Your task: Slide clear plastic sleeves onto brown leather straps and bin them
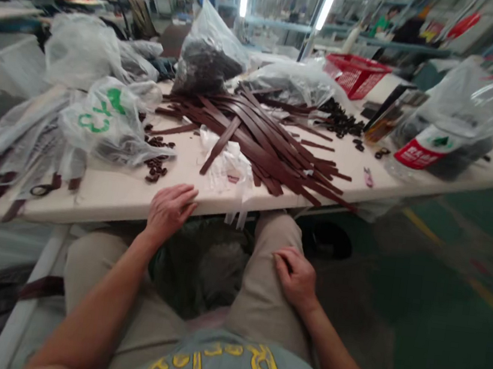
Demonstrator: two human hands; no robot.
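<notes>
My left hand [170, 211] lies on the front edge of the table, fingers stretched out and nothing visible in it. My right hand [296, 276] rests on my right thigh with its fingers curled in; no object shows in it. On the table in front is a spread pile of dark brown straps [253, 131], one lying across crumpled white plastic wrapping [230, 167] that hangs over the edge. Small dark brown buckle-like pieces [157, 160] lie in a heap just beyond my left hand. More small black pieces [341, 119] lie behind the straps on the right.
Plastic bags stand around the pile, one with green writing [104, 120] at left and a tall one [207, 52] behind. Wrapped straps [25, 143] hang off the left end. A red basket [356, 75], a red-labelled bottle [423, 150] and a small pink tool [368, 177] are at right.
</notes>
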